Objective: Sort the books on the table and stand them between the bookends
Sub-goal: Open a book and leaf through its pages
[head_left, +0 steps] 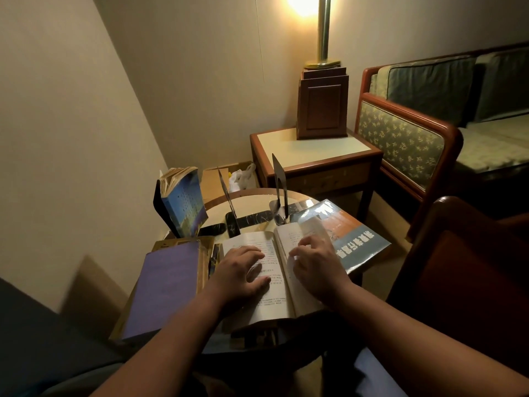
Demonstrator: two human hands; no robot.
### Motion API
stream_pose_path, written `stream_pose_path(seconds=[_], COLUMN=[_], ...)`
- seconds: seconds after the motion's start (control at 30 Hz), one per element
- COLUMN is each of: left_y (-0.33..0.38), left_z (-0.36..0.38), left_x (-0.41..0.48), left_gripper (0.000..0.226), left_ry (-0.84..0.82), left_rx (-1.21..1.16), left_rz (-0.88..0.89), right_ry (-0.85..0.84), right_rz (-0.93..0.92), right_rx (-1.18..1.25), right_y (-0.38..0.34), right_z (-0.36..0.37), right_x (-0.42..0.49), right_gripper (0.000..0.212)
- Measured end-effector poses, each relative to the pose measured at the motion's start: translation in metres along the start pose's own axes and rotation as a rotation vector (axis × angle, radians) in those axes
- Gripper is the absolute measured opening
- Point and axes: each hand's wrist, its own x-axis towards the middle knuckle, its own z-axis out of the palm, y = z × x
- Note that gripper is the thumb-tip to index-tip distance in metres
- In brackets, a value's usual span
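An open book [272,279] with printed pages lies on the small round table [252,203]. My left hand [243,272] rests flat on its left page. My right hand [316,260] presses on the right page, fingers curled at a page edge. A purple-covered book [164,285] lies flat to the left. A blue and orange book [355,236] lies under the open book at the right. A blue paperback [183,202] stands at the far left, leaning on a dark bookend. Two more black metal bookends [229,202] [280,193] stand apart at the back with a gap between them.
A wooden side table [315,156] with a lamp base [322,101] stands behind. A green patterned sofa [415,133] is at the right, a dark red chair [472,267] nearer. A cardboard box and plastic bag [242,177] lie on the floor by the wall.
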Motion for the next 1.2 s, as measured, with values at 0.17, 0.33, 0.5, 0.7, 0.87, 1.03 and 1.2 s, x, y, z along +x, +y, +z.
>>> stream_pose_path(seconds=[0.17, 0.33, 0.5, 0.7, 0.87, 1.03, 1.2], left_y=[-0.001, 0.000, 0.009, 0.028, 0.050, 0.058, 0.052], left_z=[0.001, 0.000, -0.010, -0.023, -0.014, -0.004, 0.005], left_x=[0.000, 0.002, 0.009, 0.025, 0.034, 0.039, 0.039], left_gripper=[0.054, 0.051, 0.049, 0.077, 0.080, 0.064, 0.060], left_ry=[-0.012, -0.041, -0.137, -0.384, -0.601, -0.679, -0.676], left_rx=[0.004, 0.035, 0.124, 0.383, 0.591, 0.686, 0.570], left_rz=[-0.003, -0.011, -0.020, -0.051, -0.048, 0.004, 0.048], right_ry=[-0.128, -0.092, -0.075, -0.021, 0.050, -0.027, -0.204], right_rz=[0.095, 0.114, 0.225, 0.247, 0.032, -0.160, -0.209], right_rx=[0.030, 0.113, 0.347, 0.307, -0.020, -0.151, -0.179], right_y=[-0.004, -0.002, 0.013, 0.036, 0.046, 0.053, 0.059], right_z=[0.001, -0.008, -0.027, -0.037, -0.028, -0.023, -0.013], right_x=[0.002, 0.003, 0.010, 0.005, -0.008, -0.016, -0.020], right_gripper=[0.045, 0.041, 0.039, 0.044, 0.042, 0.033, 0.039])
